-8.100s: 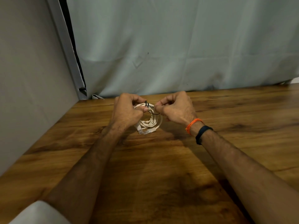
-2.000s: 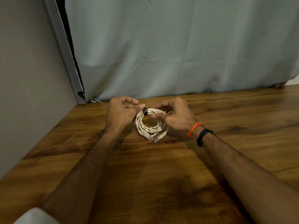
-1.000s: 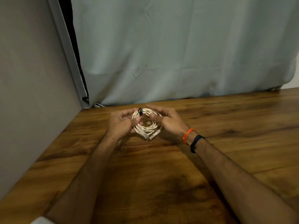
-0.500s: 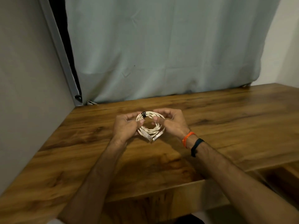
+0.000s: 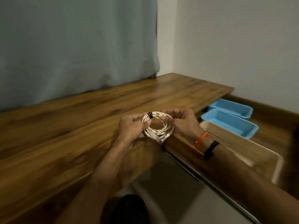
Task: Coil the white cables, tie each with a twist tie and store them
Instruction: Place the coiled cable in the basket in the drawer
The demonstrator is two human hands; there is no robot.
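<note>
Wooden table (image 5: 80, 126), grey curtain (image 5: 72, 46) behind; two blue trays (image 5: 229, 122), possibly beige tray (image 5: 242, 147), right.

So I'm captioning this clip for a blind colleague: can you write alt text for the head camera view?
Two hands, left hand and right hand, hold a coiled white cable, bound by a black twist tie, above the edge of a wooden table. To the right, below the table, sit two blue trays and a beige tray.
</note>
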